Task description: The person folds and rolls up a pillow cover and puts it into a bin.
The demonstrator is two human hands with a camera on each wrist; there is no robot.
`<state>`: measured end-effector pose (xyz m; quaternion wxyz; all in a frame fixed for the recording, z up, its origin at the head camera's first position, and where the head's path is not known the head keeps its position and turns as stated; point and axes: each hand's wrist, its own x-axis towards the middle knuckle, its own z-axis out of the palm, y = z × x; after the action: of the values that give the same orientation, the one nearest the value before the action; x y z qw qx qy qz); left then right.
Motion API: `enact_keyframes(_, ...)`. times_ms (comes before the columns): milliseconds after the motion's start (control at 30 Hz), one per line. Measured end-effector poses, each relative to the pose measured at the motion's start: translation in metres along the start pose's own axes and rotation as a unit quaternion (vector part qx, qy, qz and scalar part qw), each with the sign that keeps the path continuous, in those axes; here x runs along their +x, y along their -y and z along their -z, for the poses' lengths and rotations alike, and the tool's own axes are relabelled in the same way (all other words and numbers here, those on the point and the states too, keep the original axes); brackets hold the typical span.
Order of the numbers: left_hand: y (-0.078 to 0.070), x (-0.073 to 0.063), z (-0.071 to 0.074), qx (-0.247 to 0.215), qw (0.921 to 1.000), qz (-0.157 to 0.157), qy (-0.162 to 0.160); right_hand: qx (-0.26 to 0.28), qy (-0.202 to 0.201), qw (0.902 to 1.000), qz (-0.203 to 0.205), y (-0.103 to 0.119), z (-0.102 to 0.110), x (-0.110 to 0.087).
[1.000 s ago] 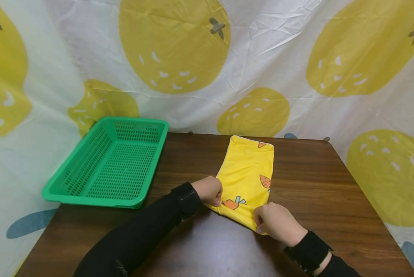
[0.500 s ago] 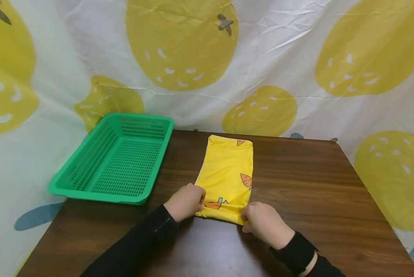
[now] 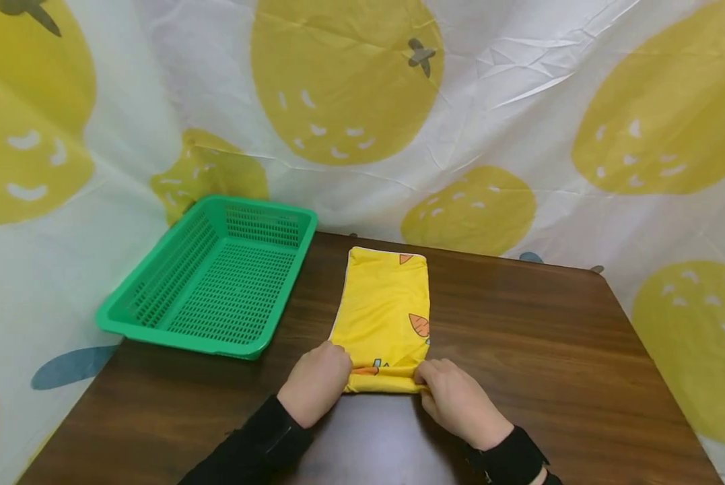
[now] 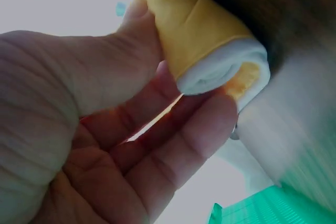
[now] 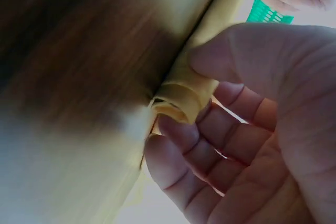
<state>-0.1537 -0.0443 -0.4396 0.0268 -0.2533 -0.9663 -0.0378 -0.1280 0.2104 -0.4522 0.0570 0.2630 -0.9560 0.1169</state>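
Observation:
A yellow cloth (image 3: 380, 310) printed with orange carrots lies flat on the table, its near end turned into a small roll. My left hand (image 3: 316, 380) grips the left end of that roll. At the right end, my right hand (image 3: 459, 401) pinches it between thumb and fingers. In the left wrist view the rolled end (image 4: 205, 35) shows white layers coiled inside, with the thumb on top and fingers beneath. The right wrist view shows the other end of the roll (image 5: 181, 98) as a yellow spiral, fingertips under it close to the table surface.
A green perforated basket (image 3: 116, 323) with nothing in it stands at the left of the brown wooden table (image 3: 538, 350). Behind the table hangs a white sheet (image 3: 374, 192) with yellow fruit prints.
The cloth has shifted left, closer to the basket. Both hands have turned its near edge over into a thicker roll, covering more of the nearest carrot. The head view has turned slightly.

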Motion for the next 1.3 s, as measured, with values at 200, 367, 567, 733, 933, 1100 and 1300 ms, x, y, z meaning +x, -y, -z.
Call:
enact_keyframes(200,0.0,-0.001,-0.001,0.004,0.999,-0.042,-0.016,-0.051,-0.014,0.9984,0.018,0.001,-0.003,-0.004)
enact_keyframes(367,0.007,-0.008,0.003,-0.05,0.9976,-0.046,0.01,-0.038,0.0,0.9992,0.012,0.001,-0.002,-0.006)
enact_keyframes(567,0.01,-0.01,0.002,-0.025,0.9977,-0.062,0.0,-0.025,-0.006,0.9994,0.021,0.002,0.0,-0.008)
enact_keyframes(733,0.01,-0.006,-0.003,-0.02,0.9982,-0.052,-0.021,-0.002,-0.018,0.999,0.041,0.001,0.0,-0.009)
enact_keyframes(933,0.012,-0.003,-0.007,-0.027,0.9985,-0.034,-0.033,0.034,0.011,0.9986,0.039,-0.004,0.001,-0.008)
enact_keyframes(1100,0.013,-0.002,-0.008,-0.025,0.9985,-0.027,-0.041,0.055,0.039,0.9976,0.013,-0.007,0.006,-0.006)
enact_keyframes(1300,0.015,-0.001,-0.01,-0.017,0.9973,-0.031,-0.065,0.084,0.06,0.9947,-0.007,-0.013,0.006,-0.003)
